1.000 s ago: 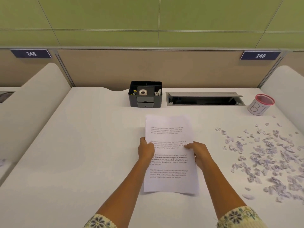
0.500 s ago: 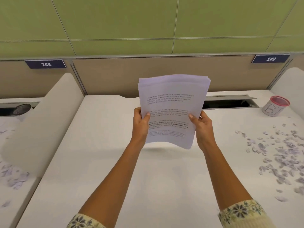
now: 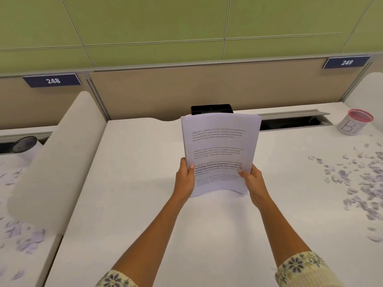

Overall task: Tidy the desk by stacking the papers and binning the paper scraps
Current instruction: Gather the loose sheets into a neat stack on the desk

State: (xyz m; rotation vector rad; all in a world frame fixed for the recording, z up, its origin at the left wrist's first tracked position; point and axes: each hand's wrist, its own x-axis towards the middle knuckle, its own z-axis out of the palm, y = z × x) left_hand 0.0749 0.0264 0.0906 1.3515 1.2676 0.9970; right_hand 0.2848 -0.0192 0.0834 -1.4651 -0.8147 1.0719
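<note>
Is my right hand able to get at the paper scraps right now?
Probably not yet: the right hand grips the paper stack; nothing else blocks the way to the scraps on the desk.

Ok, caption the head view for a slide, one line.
Left hand and right hand grip the papers upright over the desk; scraps lie at right, near the bin.

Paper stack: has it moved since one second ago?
Yes. The paper stack lay flat on the desk short of the black organizer; now the left hand and right hand hold it upright, overlapping the organizer.
</note>
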